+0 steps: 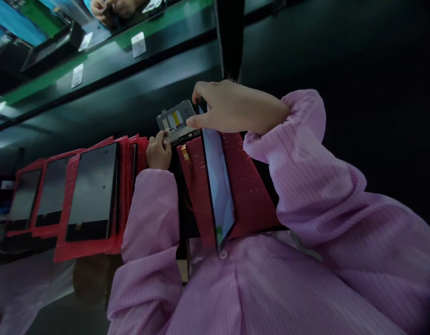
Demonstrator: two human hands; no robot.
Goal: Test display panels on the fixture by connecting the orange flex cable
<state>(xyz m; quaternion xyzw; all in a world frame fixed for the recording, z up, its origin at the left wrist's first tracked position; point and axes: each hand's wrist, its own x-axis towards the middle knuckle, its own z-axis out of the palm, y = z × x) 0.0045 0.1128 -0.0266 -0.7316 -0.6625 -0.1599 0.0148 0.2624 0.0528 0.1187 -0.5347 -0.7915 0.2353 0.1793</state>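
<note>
My right hand (232,107) pinches the top edge of a thin glass display panel (218,186) that stands on its long edge, tilted against red bubble-wrap sheets (250,186). My left hand (159,151) is closed, its fingers gripping the lower corner of a small grey circuit board (176,122) with a yellow label, which hangs from the panel's top. Both arms wear pink striped sleeves.
To the left stands a row of several dark panels in red wrap (91,195). Behind runs a dark workbench with a green strip (159,28) and white cards (138,44). Another person's hands (112,8) work at the top. A black post (231,37) rises behind my hand.
</note>
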